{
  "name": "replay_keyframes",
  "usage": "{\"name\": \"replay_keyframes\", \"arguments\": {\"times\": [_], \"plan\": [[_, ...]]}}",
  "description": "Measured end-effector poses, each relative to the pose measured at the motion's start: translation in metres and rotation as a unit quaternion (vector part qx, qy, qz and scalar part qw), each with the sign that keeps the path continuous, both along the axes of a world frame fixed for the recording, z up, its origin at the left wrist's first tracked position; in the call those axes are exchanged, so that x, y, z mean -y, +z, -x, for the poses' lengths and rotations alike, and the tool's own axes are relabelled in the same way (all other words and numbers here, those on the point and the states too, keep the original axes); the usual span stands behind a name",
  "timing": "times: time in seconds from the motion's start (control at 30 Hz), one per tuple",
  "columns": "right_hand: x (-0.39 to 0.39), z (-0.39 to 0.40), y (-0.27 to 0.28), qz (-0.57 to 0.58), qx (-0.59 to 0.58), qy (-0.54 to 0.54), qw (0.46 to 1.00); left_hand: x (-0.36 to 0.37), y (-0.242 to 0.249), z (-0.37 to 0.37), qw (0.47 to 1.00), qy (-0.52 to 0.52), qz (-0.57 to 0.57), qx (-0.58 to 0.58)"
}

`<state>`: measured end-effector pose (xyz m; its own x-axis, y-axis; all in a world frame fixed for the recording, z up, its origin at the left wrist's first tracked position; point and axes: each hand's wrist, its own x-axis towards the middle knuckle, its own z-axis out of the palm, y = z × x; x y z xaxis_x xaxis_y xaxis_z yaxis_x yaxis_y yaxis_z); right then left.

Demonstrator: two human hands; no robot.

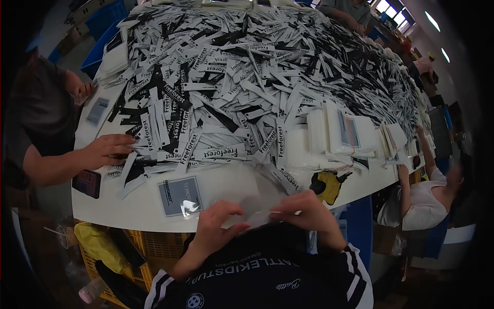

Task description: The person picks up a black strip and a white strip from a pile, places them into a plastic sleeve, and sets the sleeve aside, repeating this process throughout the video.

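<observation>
Left hand (pixel 213 224) and right hand (pixel 309 211) pinch a clear plastic sleeve (pixel 257 208); it's near-transparent, its edges barely readable, can't tell if anything's inside. Fingertips of both hands are tucked under the film. Fine print on the grey packaged card (pixel 180 195) is too small to read, glare covers its lower corner. The pile of Freeforest labels (pixel 247 82) hides most of the white table (pixel 139 208). Co-worker on the left (pixel 31 118) is cut off by the dark lens rim; the seated person at right (pixel 432 190) is blurred. Far end of the table is smeared, and another person (pixel 350 10) there is cropped by the top edge.
</observation>
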<state>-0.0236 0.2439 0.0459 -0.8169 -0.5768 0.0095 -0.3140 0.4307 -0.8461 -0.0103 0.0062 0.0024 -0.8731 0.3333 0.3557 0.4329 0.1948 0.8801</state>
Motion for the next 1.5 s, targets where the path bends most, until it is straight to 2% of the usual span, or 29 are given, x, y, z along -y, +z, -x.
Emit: {"name": "replay_keyframes", "arguments": {"times": [0.03, 0.07, 0.1, 0.17, 0.23, 0.3, 0.43, 0.5, 0.53, 0.6, 0.63, 0.67, 0.7, 0.73, 0.83, 0.87, 0.9, 0.93, 1.0, 1.07, 1.13, 1.2, 1.27, 1.3, 1.33, 1.37, 1.4, 1.43, 1.5], "plan": [[-0.026, -0.003, 0.013, -0.079, 0.020, 0.035, 0.996, 0.005, -0.005, 0.001, 1.000, 0.001, -0.001, 0.000], [-0.042, -0.006, 0.023, -0.156, 0.041, 0.069, 0.985, 0.013, -0.013, 0.001, 0.996, 0.063, 0.056, 0.000], [-0.040, -0.006, 0.030, -0.156, 0.042, 0.069, 0.984, 0.016, -0.019, 0.002, 0.986, 0.125, 0.114, -0.001], [-0.032, -0.004, 0.039, -0.271, -0.054, 0.092, 0.957, 0.007, -0.022, 0.006, 0.974, 0.161, 0.161, -0.020], [-0.008, 0.024, 0.026, -0.137, -0.049, 0.097, 0.985, 0.004, -0.030, 0.007, 0.958, 0.196, 0.207, -0.041], [0.027, 0.060, 0.013, -0.060, -0.051, 0.003, 0.997, 0.011, -0.042, 0.005, 0.958, 0.138, 0.252, -0.020], [0.096, 0.158, -0.038, 0.114, -0.147, -0.084, 0.979, 0.026, -0.032, 0.008, 0.977, 0.092, 0.188, 0.033], [0.120, 0.191, -0.066, 0.053, -0.296, -0.122, 0.946, 0.032, -0.025, 0.008, 0.981, 0.057, 0.143, 0.118], [0.121, 0.198, -0.070, 0.055, -0.295, -0.121, 0.946, 0.035, -0.027, 0.008, 0.981, 0.059, 0.144, 0.118], [0.123, 0.210, -0.073, -0.243, -0.254, -0.147, 0.925, 0.041, -0.034, 0.010, 0.990, 0.038, 0.096, 0.097], [0.120, 0.210, -0.074, -0.252, -0.263, -0.147, 0.920, 0.042, -0.032, 0.010, 0.990, 0.041, 0.096, 0.098], [0.114, 0.211, -0.075, -0.252, -0.263, -0.144, 0.920, 0.042, -0.028, 0.008, 0.983, 0.051, 0.040, 0.170], [0.109, 0.210, -0.070, -0.222, -0.217, -0.142, 0.940, 0.042, -0.027, 0.007, 0.968, 0.060, -0.015, 0.242], [0.104, 0.209, -0.067, -0.191, -0.171, -0.140, 0.956, 0.042, -0.031, 0.006, 0.968, 0.059, -0.016, 0.243], [0.093, 0.198, -0.060, -0.054, -0.178, -0.201, 0.962, 0.038, -0.038, 0.005, 0.960, 0.088, -0.088, 0.252], [0.090, 0.192, -0.052, 0.015, -0.165, -0.232, 0.958, 0.037, -0.033, 0.006, 0.978, 0.089, -0.013, 0.188], [0.090, 0.176, -0.028, 0.015, -0.102, -0.241, 0.965, 0.037, -0.028, 0.008, 0.986, 0.090, 0.063, 0.123], [0.087, 0.161, -0.024, 0.015, -0.102, -0.240, 0.965, 0.037, -0.026, 0.009, 0.986, 0.091, 0.063, 0.123], [0.079, 0.128, -0.024, 0.291, 0.022, -0.248, 0.924, 0.037, -0.024, 0.012, 0.983, 0.091, 0.082, 0.135], [0.072, 0.084, -0.045, 0.361, -0.017, -0.301, 0.883, 0.040, -0.020, 0.010, 0.975, 0.111, 0.119, 0.149], [0.070, 0.045, -0.068, 0.363, -0.099, -0.324, 0.868, 0.038, -0.012, 0.009, 0.965, 0.132, 0.156, 0.163], [0.062, 0.018, -0.094, 0.285, -0.058, -0.310, 0.905, 0.034, -0.003, 0.010, 0.940, 0.119, 0.277, 0.159], [0.062, -0.010, -0.094, 0.361, -0.001, -0.379, 0.852, 0.031, -0.008, 0.017, 0.938, 0.105, 0.299, 0.143], [0.059, -0.020, -0.099, 0.362, -0.002, -0.376, 0.853, 0.029, -0.009, 0.020, 0.935, 0.094, 0.317, 0.126], [0.056, -0.027, -0.107, 0.339, -0.072, -0.377, 0.859, 0.027, -0.006, 0.019, 0.935, 0.097, 0.317, 0.125], [0.053, -0.030, -0.116, 0.314, -0.142, -0.378, 0.859, 0.026, 0.000, 0.017, 0.954, 0.097, 0.223, 0.176], [0.050, -0.028, -0.121, 0.206, -0.166, -0.350, 0.898, 0.025, 0.005, 0.016, 0.961, 0.095, 0.126, 0.226], [0.050, -0.031, -0.124, 0.209, -0.169, -0.352, 0.896, 0.023, 0.008, 0.013, 0.962, 0.093, 0.129, 0.222], [0.049, -0.036, -0.121, 0.302, -0.073, -0.371, 0.875, 0.018, 0.009, 0.004, 0.948, 0.075, -0.052, 0.303]]}}
